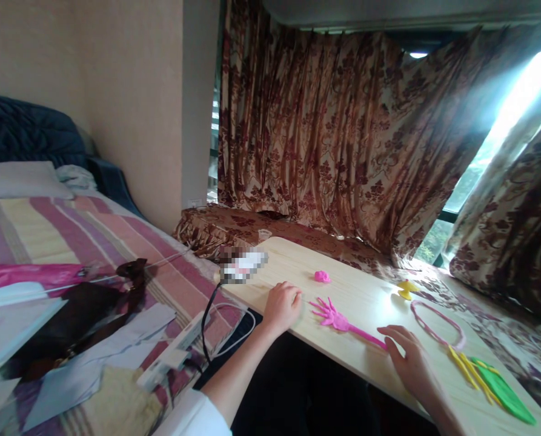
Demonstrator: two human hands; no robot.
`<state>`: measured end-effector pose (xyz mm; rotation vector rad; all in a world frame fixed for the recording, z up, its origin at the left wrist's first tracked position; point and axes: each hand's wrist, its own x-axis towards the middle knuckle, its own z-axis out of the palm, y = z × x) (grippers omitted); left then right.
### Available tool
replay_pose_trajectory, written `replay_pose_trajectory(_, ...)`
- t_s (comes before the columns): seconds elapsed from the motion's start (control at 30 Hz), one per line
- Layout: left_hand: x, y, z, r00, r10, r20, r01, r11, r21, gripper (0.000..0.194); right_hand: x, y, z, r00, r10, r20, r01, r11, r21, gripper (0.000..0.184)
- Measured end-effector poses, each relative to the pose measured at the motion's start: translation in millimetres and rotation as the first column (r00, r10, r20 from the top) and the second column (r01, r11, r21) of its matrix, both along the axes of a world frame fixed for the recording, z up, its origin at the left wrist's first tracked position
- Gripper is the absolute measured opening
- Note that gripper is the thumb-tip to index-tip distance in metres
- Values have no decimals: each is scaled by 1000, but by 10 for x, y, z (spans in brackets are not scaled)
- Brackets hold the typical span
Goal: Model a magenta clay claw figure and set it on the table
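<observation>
A pink hand-shaped sticky toy point(338, 320) lies on the light wooden table point(356, 290), its long tail running to the right. My left hand point(283, 305) rests on the table just left of the toy's fingers, curled closed; nothing shows in it. My right hand point(409, 357) lies on the table with fingers stretched out, fingertips on the toy's tail end. A small pink lump point(322, 277) sits further back on the table.
A yellow piece point(406, 289), a pink loop point(436, 324), yellow strips point(472, 369) and a green leaf shape point(506, 393) lie right of my hands. A bed point(83, 242) with papers, a dark bag and a power strip point(170, 357) stands left. Patterned curtains point(343, 139) hang behind.
</observation>
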<state>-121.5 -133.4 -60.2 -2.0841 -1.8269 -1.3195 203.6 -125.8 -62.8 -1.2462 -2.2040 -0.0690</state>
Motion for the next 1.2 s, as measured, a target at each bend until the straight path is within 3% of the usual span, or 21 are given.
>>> replay_pose_trajectory(0.3,-26,79,-115,997,-37,-70,33,998,-57,27,172,21,-67,997,-32,-68,28,998,-53,28)
replay_pose_trajectory(0.57,-22,73,-109,995,-44,-86,38,997,-67,27,297,63,-99,996,-43,-81,34,992,-119,28)
replay_pose_trajectory(0.9,-2,69,-72,998,-45,-50,44,999,-20,16,273,118,-4,994,-62,-90,42,978,-206,27)
replay_pose_trajectory(1.2,18,109,-63,999,-52,-5,52,999,10,22,217,124,201,995,-73,-69,51,960,-274,24)
